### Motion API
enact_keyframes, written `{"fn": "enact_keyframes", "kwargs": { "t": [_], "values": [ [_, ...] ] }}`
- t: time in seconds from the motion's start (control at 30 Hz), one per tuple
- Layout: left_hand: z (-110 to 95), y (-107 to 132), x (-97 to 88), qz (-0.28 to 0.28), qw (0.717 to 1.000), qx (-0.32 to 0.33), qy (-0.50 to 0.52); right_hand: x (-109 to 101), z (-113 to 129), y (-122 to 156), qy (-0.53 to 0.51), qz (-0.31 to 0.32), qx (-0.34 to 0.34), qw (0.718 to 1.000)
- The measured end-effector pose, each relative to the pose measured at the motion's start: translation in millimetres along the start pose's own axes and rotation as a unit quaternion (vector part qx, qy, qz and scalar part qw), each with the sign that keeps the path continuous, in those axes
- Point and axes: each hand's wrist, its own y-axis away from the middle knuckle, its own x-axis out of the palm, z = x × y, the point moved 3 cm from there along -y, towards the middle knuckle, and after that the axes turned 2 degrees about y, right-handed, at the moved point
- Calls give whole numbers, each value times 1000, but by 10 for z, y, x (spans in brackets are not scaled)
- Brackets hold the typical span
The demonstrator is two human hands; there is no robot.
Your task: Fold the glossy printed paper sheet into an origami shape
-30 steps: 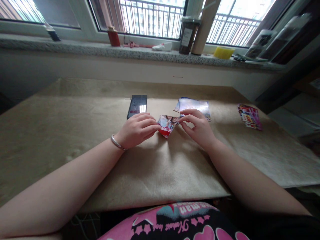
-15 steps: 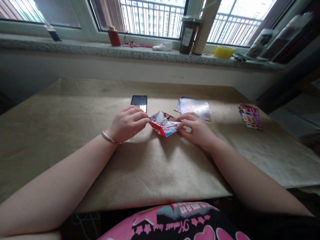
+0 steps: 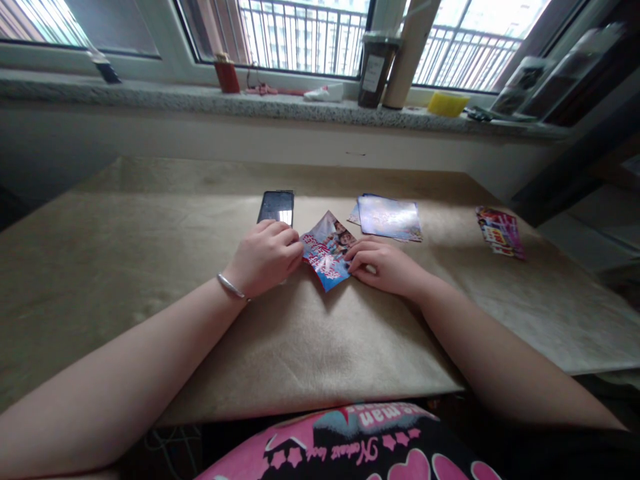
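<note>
A square of printed paper [image 3: 326,252], blue with red-and-white lettering and pictured figures, lies between my hands with one corner toward me. Its left corner is pinched in the closed fingers of my left hand [image 3: 267,257], which wears a silver bangle [image 3: 231,287] at the wrist. On the paper's right side, the curled fingers of my right hand [image 3: 383,263] grip the edge. Just beyond my left hand is a dark smartphone [image 3: 277,205], its near end partly hidden by the knuckles.
Pale printed sheets [image 3: 390,217] lie stacked beyond my right hand. Several colourful cards [image 3: 501,233] are fanned at the table's right. On the stone windowsill [image 3: 280,101] stand a red container [image 3: 227,75], a dark lidded jar [image 3: 374,70] and a yellow block [image 3: 447,104].
The paper's raised folds have opened out, so it now lies flatter with more of its print showing. My left hand has shifted slightly right and toward me; my right hand slightly nearer.
</note>
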Motion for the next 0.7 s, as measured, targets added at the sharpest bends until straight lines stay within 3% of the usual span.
{"fn": "enact_keyframes", "kwargs": {
  "t": [0.4, 0.7],
  "values": [
    [-203, 37, 40, 37, 995, -77, 54, 27, -12, -23, -6, 27, 9, 1000],
    [-262, 64, 179, 84, 985, 26, 151, 6, 24, -24, 26, 21, 4, 999]
  ]
}}
